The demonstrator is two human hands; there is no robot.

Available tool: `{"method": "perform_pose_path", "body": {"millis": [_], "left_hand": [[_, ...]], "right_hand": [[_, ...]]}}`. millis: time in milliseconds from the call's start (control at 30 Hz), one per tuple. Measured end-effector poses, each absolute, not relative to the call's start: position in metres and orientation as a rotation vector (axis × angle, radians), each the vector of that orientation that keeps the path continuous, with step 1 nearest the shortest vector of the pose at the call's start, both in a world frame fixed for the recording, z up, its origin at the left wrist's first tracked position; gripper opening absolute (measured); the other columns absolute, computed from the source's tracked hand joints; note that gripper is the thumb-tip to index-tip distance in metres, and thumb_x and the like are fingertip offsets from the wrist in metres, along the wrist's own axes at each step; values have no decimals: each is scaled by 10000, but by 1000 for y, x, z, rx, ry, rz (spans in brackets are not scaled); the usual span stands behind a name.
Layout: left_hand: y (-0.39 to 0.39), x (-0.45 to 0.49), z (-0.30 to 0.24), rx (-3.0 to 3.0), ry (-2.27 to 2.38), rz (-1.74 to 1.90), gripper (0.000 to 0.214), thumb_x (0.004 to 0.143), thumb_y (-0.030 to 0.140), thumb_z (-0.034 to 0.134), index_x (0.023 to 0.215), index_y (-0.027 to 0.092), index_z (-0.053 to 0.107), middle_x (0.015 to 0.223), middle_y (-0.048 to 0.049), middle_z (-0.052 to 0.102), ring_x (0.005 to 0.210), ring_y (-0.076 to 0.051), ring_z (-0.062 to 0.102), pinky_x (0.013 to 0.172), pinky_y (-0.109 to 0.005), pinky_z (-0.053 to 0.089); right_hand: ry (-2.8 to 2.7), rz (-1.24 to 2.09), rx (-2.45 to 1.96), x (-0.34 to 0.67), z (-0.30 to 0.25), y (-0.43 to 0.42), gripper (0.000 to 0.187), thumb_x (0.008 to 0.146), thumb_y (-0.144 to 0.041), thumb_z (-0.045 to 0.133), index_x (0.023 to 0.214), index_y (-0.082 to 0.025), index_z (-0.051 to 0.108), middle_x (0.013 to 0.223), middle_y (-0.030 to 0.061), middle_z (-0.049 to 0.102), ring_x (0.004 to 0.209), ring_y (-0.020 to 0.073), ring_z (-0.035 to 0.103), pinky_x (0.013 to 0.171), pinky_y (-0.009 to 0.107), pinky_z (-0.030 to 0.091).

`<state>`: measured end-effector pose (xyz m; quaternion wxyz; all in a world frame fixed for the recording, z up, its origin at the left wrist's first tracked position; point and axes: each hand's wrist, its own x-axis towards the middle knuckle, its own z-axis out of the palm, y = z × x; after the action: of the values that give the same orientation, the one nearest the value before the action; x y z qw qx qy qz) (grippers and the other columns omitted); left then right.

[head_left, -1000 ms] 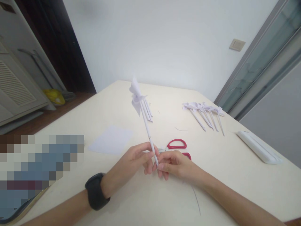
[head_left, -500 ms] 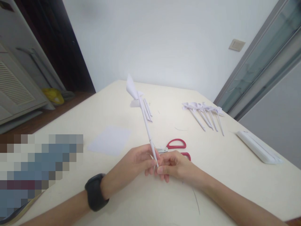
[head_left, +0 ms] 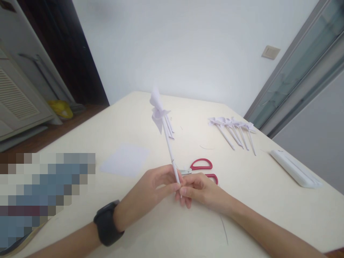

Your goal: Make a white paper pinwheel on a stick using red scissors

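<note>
A white paper pinwheel (head_left: 158, 109) on a thin rolled paper stick (head_left: 170, 152) stands tilted above the cream table (head_left: 268, 200). My left hand (head_left: 150, 193), with a black watch on its wrist, and my right hand (head_left: 200, 190) both pinch the stick's lower end between their fingertips. Red-handled scissors (head_left: 201, 167) lie just behind my right hand. A flat sheet of white paper (head_left: 124, 160) rests to the left of the hands.
Several finished paper pinwheels (head_left: 233, 129) lie in a row at the back right. A few rolled paper sticks (head_left: 170, 129) lie behind the held one. A long white box (head_left: 295, 172) sits near the right edge. A blurred patch covers the left side.
The pinwheel head has turned on its stick and its blades face differently. The stick has slid a little lower between my fingers, and my left wrist has shifted slightly down and left.
</note>
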<state>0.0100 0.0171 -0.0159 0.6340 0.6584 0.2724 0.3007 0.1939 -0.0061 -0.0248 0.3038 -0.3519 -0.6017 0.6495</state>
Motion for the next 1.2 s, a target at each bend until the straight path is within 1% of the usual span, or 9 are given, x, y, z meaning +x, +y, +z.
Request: {"method": "perform_pose_path", "body": {"millis": [133,233,500,633,767,833,933,1100,1200], "left_hand": [[16,11,-13,1427,560,682,48,834,204,542,841,179,581,735,-13,667,720,-177,638,712,-305,463],[17,12,-10,1362,508,675,48,838,182,538,836,177,586,729,-3,676,714,-161,643,693,-277,454],[15,10,-10,1340,536,708,36,812,145,574,814,154,608,720,12,649,668,-117,594,651,-236,424],[17,9,-13,1332,520,709,35,821,162,567,826,160,601,705,16,652,644,-116,604,637,-239,432],[21,8,-17,1337,541,749,10,809,167,588,809,166,597,679,32,649,625,-105,607,623,-223,436],[21,9,-18,1352,552,750,20,806,178,592,791,166,588,657,33,641,610,-110,605,613,-228,438],[21,10,-18,1394,567,727,62,813,210,583,770,165,583,636,24,636,596,-127,600,600,-243,441],[22,8,-16,1452,669,770,96,823,234,566,782,161,615,657,21,610,629,-111,554,621,-222,426],[23,7,-14,1454,677,755,107,823,242,563,779,160,615,643,22,582,623,-112,543,602,-218,429]], "right_hand": [[-1541,1751,-895,193,-23,-6,188,808,-294,598,741,-121,625,657,0,575,551,71,520,562,204,426],[-1490,1739,-883,191,-23,-8,194,806,-286,601,703,-122,615,616,-13,553,511,55,495,514,179,399],[-1433,1711,-851,189,-27,-10,194,766,-292,644,678,-124,605,651,15,607,489,59,519,435,156,389],[-1467,1717,-833,190,-25,-9,224,806,-303,597,687,-115,623,643,20,596,495,68,522,470,183,410],[-1534,1680,-837,190,-24,-8,261,853,-323,537,746,-110,643,657,26,587,537,76,509,535,208,410],[-1567,1661,-843,190,-25,-8,248,852,-318,541,763,-112,645,666,26,585,543,77,496,542,212,400],[-1607,1652,-853,190,-25,-8,237,855,-299,538,765,-111,650,625,14,561,546,85,486,539,215,390],[-1762,1565,-921,190,-20,-12,274,902,-247,441,786,-117,653,623,12,554,562,92,486,566,221,403],[-1820,1539,-958,189,-19,-14,288,910,-239,408,814,-119,652,641,15,555,576,96,493,581,224,413]]}}
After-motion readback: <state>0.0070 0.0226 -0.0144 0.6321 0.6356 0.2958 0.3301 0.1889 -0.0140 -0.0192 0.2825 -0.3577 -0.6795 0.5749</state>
